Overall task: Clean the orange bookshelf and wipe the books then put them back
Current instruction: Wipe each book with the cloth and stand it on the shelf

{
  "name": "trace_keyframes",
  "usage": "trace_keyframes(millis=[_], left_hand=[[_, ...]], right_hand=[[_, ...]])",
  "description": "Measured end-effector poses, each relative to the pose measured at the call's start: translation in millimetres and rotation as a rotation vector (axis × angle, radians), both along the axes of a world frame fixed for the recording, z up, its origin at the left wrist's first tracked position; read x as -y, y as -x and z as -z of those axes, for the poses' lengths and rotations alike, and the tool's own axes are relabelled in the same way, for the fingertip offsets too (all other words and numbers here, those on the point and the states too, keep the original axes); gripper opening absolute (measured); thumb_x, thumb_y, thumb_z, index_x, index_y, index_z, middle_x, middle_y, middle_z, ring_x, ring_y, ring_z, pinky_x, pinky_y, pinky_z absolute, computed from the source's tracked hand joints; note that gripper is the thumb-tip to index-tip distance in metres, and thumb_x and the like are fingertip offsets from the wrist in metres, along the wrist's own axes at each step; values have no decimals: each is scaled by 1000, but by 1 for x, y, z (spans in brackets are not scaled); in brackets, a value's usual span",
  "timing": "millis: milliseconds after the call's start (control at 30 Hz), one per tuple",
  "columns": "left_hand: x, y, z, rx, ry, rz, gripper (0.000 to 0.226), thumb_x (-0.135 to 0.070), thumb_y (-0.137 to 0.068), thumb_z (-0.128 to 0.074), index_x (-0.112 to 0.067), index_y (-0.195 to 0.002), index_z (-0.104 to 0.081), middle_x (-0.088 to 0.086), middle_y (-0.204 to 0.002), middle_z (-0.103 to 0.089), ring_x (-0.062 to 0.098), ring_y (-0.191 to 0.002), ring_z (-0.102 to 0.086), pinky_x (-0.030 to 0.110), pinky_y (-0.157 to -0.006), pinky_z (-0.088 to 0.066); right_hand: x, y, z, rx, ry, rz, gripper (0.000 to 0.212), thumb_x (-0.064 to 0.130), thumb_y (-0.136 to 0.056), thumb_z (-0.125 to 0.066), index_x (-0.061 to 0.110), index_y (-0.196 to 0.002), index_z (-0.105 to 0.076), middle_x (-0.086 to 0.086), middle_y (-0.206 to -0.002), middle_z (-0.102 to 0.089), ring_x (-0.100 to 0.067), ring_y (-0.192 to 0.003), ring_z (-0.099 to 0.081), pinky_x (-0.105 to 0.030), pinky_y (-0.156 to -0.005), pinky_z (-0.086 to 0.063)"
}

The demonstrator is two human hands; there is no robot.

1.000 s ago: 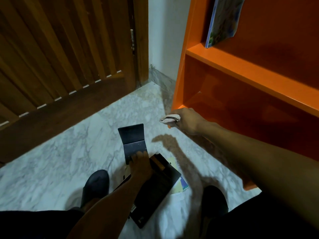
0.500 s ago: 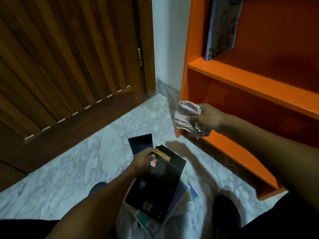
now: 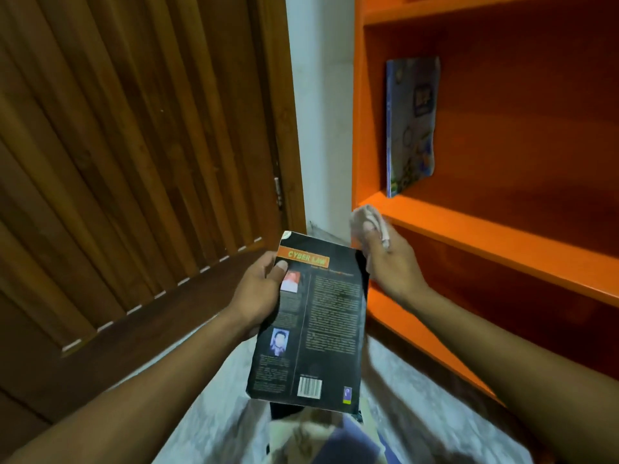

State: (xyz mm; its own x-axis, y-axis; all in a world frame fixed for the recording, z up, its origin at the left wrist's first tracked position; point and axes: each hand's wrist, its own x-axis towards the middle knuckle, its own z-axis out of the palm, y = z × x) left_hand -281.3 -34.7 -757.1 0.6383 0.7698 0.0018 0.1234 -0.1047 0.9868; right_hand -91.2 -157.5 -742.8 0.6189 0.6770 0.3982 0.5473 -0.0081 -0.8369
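Orange bookshelf (image 3: 469, 229) stands at the right of the view, against a pale wall, with a dark wooden slatted door (image 3: 134, 162) to its left. Compared with half a second ago, the black book (image 3: 311, 326) is no longer low over the pile on the floor: it has been lifted up in front of the person, back cover facing the camera. The left hand (image 3: 259, 293) grips its left edge, thumb pressed on the cover and fingers curled behind. An orange band near the top of the cover reads "CYBER LAW". Below it sit two small portrait photos, columns of fine print too small to read, a white barcode and a small purple logo at the bottom.

The right hand (image 3: 390, 262) has also come away from the lower corner of the bookshelf. It now sits at the book's upper right corner, fingers bunched around a pale cloth (image 3: 366, 221), which sticks up above the hand, in front of the shelf's edge.

On the middle shelf one thin book with a blue, cartoon-patterned cover (image 3: 410, 125) stands leaning near the left side panel; its writing is too blurred to read. The lower shelves visible hold nothing else that can be made out.

Beneath the black book, more books (image 3: 321, 437) lie in a blurred pile on the marble floor (image 3: 217, 413).
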Motion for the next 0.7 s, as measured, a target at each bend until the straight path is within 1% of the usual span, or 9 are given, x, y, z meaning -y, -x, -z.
trace_keyframes(millis=[100,167,267,333,400,467,533,600,700], left_hand=[[7,-3,-18,135,71,-83,22,-24,-106,-43,-20,-106,-64,8,-99,-75,24,-88,-73,42,-79,-57],[6,-4,-25,218,122,-165,22,-22,-106,-43,-20,-103,-65,8,-96,-74,21,-83,-71,37,-75,-56],[-4,1,-31,283,170,-240,21,-22,-106,-43,-20,-101,-63,9,-94,-73,21,-79,-70,39,-75,-56],[-13,9,-33,291,194,-281,20,-24,-106,-43,-21,-101,-62,7,-92,-74,20,-75,-71,38,-72,-57],[-22,18,-34,284,221,-314,19,-25,-106,-44,-21,-103,-62,9,-94,-74,21,-74,-72,39,-69,-58],[-29,25,-34,273,233,-332,19,-26,-106,-44,-21,-105,-62,12,-99,-74,25,-79,-73,43,-72,-58],[-31,31,-34,250,227,-360,19,-28,-106,-43,-22,-107,-61,13,-103,-74,31,-88,-73,50,-80,-58],[-32,37,-33,224,194,-399,20,-30,-106,-42,-23,-107,-62,12,-104,-75,35,-95,-72,59,-88,-55],[-31,42,-34,172,139,-400,23,-33,-106,-41,-22,-106,-62,11,-101,-75,35,-94,-73,61,-90,-54]], right_hand=[[-3,19,5,342,174,-85,43,64,-98,-23,57,-139,-35,16,-163,-13,-11,-152,-5,-46,-122,-2],[-1,32,12,576,194,-149,45,63,-98,-22,56,-141,-33,20,-162,-4,-11,-153,5,-42,-121,5],[5,41,32,781,131,-249,45,38,-97,-42,45,-142,-42,8,-165,-17,-23,-152,-13,-45,-116,-12],[12,44,45,842,133,-346,66,10,-81,-54,41,-139,-48,2,-163,-26,-28,-143,-26,-45,-98,-28],[19,48,54,905,163,-453,77,-3,-70,-50,36,-136,-54,-1,-157,-35,-28,-132,-35,-40,-84,-29],[24,50,63,990,187,-538,67,-3,-79,-43,35,-132,-57,-3,-150,-44,-28,-125,-40,-38,-78,-31],[25,53,68,1001,251,-638,53,3,-91,-47,35,-132,-57,-3,-147,-46,-27,-124,-40,-43,-82,-42],[25,53,70,911,315,-770,44,11,-96,-49,33,-133,-57,-3,-145,-46,-26,-125,-41,-47,-95,-42],[19,52,56,700,247,-753,56,-7,-87,-50,29,-129,-61,-1,-133,-54,-23,-119,-49,-41,-100,-43]])
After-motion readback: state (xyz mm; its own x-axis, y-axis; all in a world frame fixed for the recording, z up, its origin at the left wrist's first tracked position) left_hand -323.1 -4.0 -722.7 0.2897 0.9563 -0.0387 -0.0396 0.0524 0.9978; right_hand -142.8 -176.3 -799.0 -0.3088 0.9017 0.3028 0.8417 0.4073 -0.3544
